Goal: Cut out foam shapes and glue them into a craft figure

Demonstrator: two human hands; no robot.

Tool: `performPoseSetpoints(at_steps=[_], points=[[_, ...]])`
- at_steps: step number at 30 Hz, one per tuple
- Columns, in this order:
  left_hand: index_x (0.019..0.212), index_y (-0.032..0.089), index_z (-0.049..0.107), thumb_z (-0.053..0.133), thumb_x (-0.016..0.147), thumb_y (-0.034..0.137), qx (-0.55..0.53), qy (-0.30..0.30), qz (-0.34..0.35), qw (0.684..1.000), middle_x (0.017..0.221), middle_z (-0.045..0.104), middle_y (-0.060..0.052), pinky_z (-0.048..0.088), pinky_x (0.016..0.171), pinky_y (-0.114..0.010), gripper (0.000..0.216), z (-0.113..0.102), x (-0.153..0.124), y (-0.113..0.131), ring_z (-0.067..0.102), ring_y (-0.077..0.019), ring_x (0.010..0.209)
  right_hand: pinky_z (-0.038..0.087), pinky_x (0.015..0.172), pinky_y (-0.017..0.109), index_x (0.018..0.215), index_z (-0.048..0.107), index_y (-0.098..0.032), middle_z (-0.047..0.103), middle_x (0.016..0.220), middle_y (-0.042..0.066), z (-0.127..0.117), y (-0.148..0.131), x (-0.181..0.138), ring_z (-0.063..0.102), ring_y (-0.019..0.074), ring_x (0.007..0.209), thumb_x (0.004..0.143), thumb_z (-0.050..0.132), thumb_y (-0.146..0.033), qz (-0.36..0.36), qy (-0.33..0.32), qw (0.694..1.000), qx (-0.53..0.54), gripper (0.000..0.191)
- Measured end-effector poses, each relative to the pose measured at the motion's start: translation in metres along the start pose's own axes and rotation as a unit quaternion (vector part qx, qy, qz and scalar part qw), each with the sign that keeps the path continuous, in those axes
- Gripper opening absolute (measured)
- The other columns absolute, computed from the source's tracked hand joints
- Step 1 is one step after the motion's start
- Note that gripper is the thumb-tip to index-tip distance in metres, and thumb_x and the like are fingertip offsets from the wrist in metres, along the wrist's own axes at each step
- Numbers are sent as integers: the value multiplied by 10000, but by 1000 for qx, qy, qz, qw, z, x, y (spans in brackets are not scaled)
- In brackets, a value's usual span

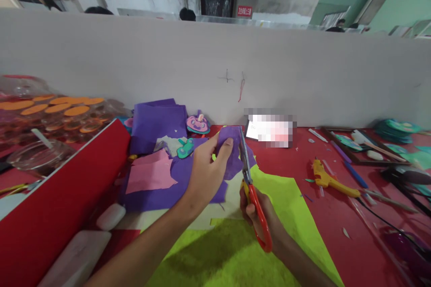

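Observation:
My left hand (212, 163) pinches a small piece of purple felt (232, 131) between thumb and fingers. In my right hand (266, 215) is a pair of scissors (258, 219) with red and yellow handles, its blades pointing up along the right edge of that piece. Whether the blades are cutting into it, I cannot tell. Below both hands lies a yellow-green sheet (283, 193). Larger purple sheets (158, 121) and pink pieces (151, 175) lie to the left, with a teal cut-out shape (185, 148) near my left hand.
A red panel (67, 193) slants at left, beside clear containers topped with orange discs (77, 110). A lit phone (269, 131) leans against the grey partition (161, 63). On the right are a yellow glue gun (332, 181) with its cord and a tray (367, 159) of tools.

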State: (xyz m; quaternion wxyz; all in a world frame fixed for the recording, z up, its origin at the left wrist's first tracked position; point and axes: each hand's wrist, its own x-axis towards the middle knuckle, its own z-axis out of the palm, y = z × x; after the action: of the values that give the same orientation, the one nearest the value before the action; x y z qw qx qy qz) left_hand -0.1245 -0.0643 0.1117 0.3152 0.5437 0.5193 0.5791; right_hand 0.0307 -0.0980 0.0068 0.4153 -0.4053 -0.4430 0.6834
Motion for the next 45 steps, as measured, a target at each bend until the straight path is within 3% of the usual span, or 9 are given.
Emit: performPoseSetpoints(at_steps=[5, 15, 19, 29, 34, 40, 45], points=[[746, 178, 521, 548, 952, 421, 2, 1, 0, 1000, 677, 404, 21, 293, 538, -239, 320, -1, 1, 0, 366, -106, 628, 233, 408, 212, 714, 483, -224, 386, 610, -52, 0, -2, -2, 269, 80, 483, 650, 668, -866, -9, -23, 999, -32, 671], [736, 179, 503, 543, 958, 427, 3, 0, 4, 1000, 684, 412, 22, 283, 549, -247, 335, -1, 1, 0, 363, -107, 631, 185, 411, 198, 668, 420, -223, 334, 545, -80, 6, -12, -3, 233, 63, 458, 739, 618, -837, 40, -9, 999, -5, 649], [736, 180, 489, 545, 962, 418, 12, 3, 13, 1000, 687, 397, 23, 272, 549, -248, 333, -2, 2, -1, 354, -106, 634, 200, 408, 197, 682, 436, -221, 369, 553, -72, 6, -13, -5, 259, 60, 452, 736, 603, -853, 35, -6, 999, -12, 657], [774, 169, 546, 559, 959, 418, 27, 12, 15, 999, 684, 408, 27, 286, 555, -242, 311, -7, 7, -4, 359, -100, 626, 254, 354, 179, 730, 436, -236, 350, 500, -110, -1, -3, -3, 319, 55, 376, 572, 647, -932, -16, -57, 997, -56, 745], [778, 169, 553, 552, 964, 411, 24, 0, 28, 999, 700, 440, 20, 304, 568, -238, 306, -4, 6, -5, 369, -106, 652, 235, 378, 186, 765, 469, -227, 374, 554, -97, -2, 2, -1, 292, 54, 412, 647, 607, -920, -68, -64, 994, -57, 716], [744, 174, 516, 547, 965, 387, 51, -13, 41, 998, 648, 403, 42, 286, 548, -240, 309, -3, 5, -1, 360, -93, 601, 395, 502, 248, 913, 571, -232, 518, 755, 9, 3, 1, -1, 439, 127, 582, 795, 542, -852, -136, -85, 986, -52, 632], [702, 176, 461, 532, 962, 339, 86, -38, 56, 994, 619, 396, 51, 285, 547, -245, 315, 0, 2, 4, 358, -88, 579, 491, 589, 307, 986, 595, -246, 498, 752, 22, 2, 1, 0, 439, 161, 596, 841, 464, -844, -172, -75, 979, -76, 629]])
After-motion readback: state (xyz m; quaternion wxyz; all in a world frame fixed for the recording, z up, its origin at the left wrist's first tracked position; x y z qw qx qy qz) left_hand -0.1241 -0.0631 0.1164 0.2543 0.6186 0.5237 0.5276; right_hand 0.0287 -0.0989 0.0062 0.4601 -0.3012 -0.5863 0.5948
